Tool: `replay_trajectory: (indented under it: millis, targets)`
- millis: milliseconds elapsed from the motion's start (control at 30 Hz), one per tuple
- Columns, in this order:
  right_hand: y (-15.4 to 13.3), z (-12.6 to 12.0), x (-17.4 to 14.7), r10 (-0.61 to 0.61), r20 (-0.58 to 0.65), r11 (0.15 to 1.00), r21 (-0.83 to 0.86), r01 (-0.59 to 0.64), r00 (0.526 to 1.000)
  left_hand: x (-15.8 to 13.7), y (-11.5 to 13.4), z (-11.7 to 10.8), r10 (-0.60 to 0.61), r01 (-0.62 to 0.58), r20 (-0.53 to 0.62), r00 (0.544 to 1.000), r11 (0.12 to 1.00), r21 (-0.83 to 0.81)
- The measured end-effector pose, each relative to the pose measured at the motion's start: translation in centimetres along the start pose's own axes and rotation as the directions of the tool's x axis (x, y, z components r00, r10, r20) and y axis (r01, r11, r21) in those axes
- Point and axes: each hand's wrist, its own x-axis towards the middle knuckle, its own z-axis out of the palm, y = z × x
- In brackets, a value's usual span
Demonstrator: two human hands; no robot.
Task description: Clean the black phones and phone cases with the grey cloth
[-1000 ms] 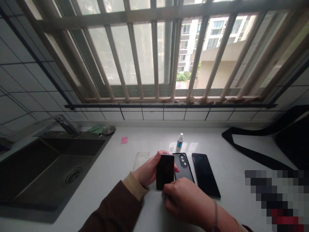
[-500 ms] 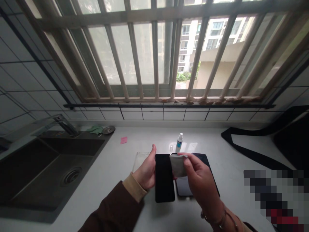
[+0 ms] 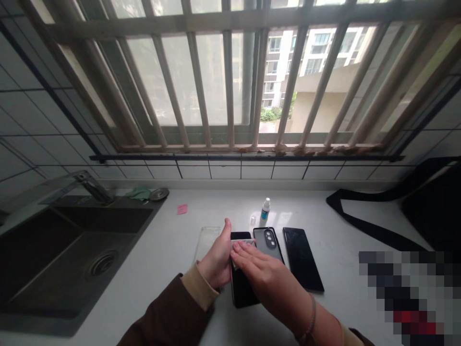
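Phone (image 3: 243, 291) under your right hand (image 3: 262, 269): fingers flat, close together, pressing pale cloth (image 3: 242, 240) onto it. Your left hand (image 3: 215, 263) grips phone's left edge, thumb raised, other fingers hidden.

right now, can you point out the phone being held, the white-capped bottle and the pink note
Held phone (image 3: 244, 290): head view, dark lower face
White-capped bottle (image 3: 265, 211): head view, body below the cap
Pink note (image 3: 182, 209): head view, middle

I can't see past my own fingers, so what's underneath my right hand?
A light grey cloth shows at the edges of your right hand, lying on the dark phone your left hand holds. The cloth's middle and the phone's surface beneath it are covered.
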Motion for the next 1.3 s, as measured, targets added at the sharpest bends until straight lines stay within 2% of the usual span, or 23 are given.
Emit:
replay_trajectory:
  millis: [100,200,400,500,667,833,1000,1067,1100,1167,1200,1233,1300]
  targets:
    - [-1.0,-0.2,0.1,-0.061,0.051,0.996,0.071,0.057,0.997,-0.3,1.0,-0.3,0.04,-0.043,-0.078,0.996,0.999,-0.031]
    - [-1.8,-0.2,0.4,-0.129,0.052,0.986,0.117,0.122,0.99,-0.6,2.2,-0.6,0.075,-0.079,-0.118,0.99,0.996,-0.027]
    - [-2.2,-0.3,0.8,-0.197,0.013,0.977,0.085,0.195,0.98,-0.7,3.5,-1.2,0.119,-0.125,-0.169,0.978,0.992,-0.025]
    - [-1.8,-0.5,0.8,-0.215,-0.022,0.976,0.038,0.216,0.976,-0.7,3.0,-0.8,0.11,-0.115,-0.122,0.986,0.993,-0.04]
    - [-1.2,-1.0,0.6,-0.135,-0.098,0.99,-0.064,0.129,0.986,-1.2,0.5,1.3,0.124,-0.123,0.004,0.992,0.987,-0.107]
    - [-1.2,-1.9,0.9,-0.159,-0.173,0.986,-0.08,0.147,0.972,-1.8,-0.8,2.3,0.186,-0.185,-0.017,0.982,0.962,-0.201]
    - [-1.5,-2.3,1.1,-0.194,-0.158,0.976,0.063,0.206,0.968,-1.6,-0.1,1.2,0.247,-0.259,-0.084,0.965,0.941,-0.218]
    - [-1.7,-2.1,1.1,-0.133,-0.174,0.967,0.191,0.166,0.976,-1.3,0.2,0.8,0.273,-0.296,-0.132,0.953,0.933,-0.203]
    - [-1.8,-2.0,1.0,-0.061,-0.187,0.953,0.281,0.113,0.98,-1.3,0.3,0.7,0.285,-0.311,-0.149,0.947,0.93,-0.197]
    - [-1.7,-1.8,0.8,0.175,-0.188,0.873,0.484,-0.064,0.967,-1.2,0.4,0.7,0.304,-0.328,-0.144,0.942,0.924,-0.197]
    - [-1.5,-1.8,0.7,0.326,-0.168,0.799,0.574,-0.176,0.931,-1.3,0.4,0.8,0.311,-0.33,-0.119,0.943,0.922,-0.201]
    - [-1.2,-1.9,0.6,0.476,-0.142,0.709,0.646,-0.283,0.868,-1.4,0.4,1.0,0.313,-0.324,-0.083,0.946,0.925,-0.2]
    - [-0.3,-2.2,0.4,0.714,-0.121,0.534,0.731,-0.424,0.69,-1.6,0.3,1.2,0.3,-0.297,-0.01,0.954,0.936,-0.187]
